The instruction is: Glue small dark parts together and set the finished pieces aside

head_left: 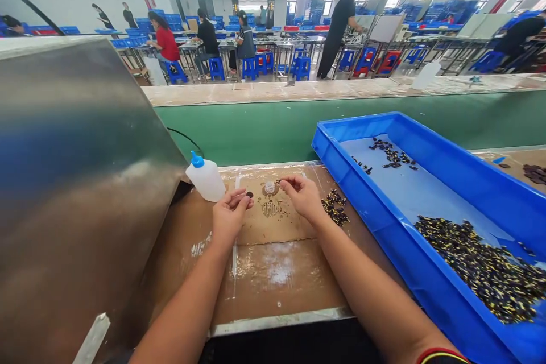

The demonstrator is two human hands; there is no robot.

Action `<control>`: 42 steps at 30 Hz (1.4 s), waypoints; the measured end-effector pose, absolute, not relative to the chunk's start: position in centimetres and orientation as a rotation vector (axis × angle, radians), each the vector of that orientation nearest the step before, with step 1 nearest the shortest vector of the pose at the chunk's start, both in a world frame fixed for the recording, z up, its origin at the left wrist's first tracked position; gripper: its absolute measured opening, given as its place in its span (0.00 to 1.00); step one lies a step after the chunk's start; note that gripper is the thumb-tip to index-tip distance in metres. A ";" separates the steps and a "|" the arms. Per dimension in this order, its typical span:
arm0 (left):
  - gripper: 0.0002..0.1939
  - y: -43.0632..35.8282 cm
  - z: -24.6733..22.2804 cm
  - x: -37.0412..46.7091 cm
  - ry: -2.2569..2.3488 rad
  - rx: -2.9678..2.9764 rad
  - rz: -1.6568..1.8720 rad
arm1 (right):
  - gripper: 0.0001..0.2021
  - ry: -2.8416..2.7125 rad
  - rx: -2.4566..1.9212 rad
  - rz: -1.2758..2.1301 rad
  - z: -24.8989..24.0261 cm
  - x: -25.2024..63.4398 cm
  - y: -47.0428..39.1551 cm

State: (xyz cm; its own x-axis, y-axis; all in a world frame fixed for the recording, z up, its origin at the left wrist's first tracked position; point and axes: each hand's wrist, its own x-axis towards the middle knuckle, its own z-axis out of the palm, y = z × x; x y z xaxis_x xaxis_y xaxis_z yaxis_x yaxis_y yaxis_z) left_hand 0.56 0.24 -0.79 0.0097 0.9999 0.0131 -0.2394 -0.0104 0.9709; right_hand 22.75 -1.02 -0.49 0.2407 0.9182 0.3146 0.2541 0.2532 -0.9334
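My left hand (230, 213) pinches a small dark round piece (249, 195) between thumb and fingers, above the cardboard sheet (256, 234). Across from it, my right hand (302, 196) has its thumb and forefinger pressed together on a tiny dark piece (279, 182), too small to name. Between the hands a small clear round holder (269, 187) stands on the cardboard. A striped worn patch (270, 209) marks the sheet just in front of it. Beside my right wrist lies a pile of small black-and-yellow parts (335, 207).
A white squeeze bottle (205, 177) with a blue cap stands left of my hands. A large blue tray (375, 207) holds many black-and-yellow parts (482, 267) at right. A metal box (85, 182) rises at left. A green conveyor belt (239, 131) runs behind; people work beyond.
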 end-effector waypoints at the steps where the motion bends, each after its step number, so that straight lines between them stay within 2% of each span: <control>1: 0.34 0.0 -0.4 0.8 1.005 0.999 1.320 | 0.16 -1.278 -1.266 0.663 -0.2 22.6 -0.5; 3: 0.34 -0.6 0.5 1.2 0.994 0.942 1.319 | 0.16 -1.277 -1.261 0.647 0.1 22.1 0.5; 9: 0.24 -0.6 1.8 2.3 0.947 1.097 1.414 | 0.20 -1.234 -1.282 0.585 -1.7 21.2 2.2; 14: 0.25 0.6 -0.7 1.9 1.027 1.159 1.367 | 0.14 -1.270 -1.284 0.523 -3.4 21.9 2.2; 20: 0.24 0.8 -1.7 1.6 1.083 1.197 1.263 | 0.10 -1.477 -1.223 0.322 -2.8 22.1 2.2; 42: 0.16 0.4 -1.3 1.8 1.139 1.275 1.258 | 0.10 -1.597 -1.203 0.145 -3.0 21.9 2.3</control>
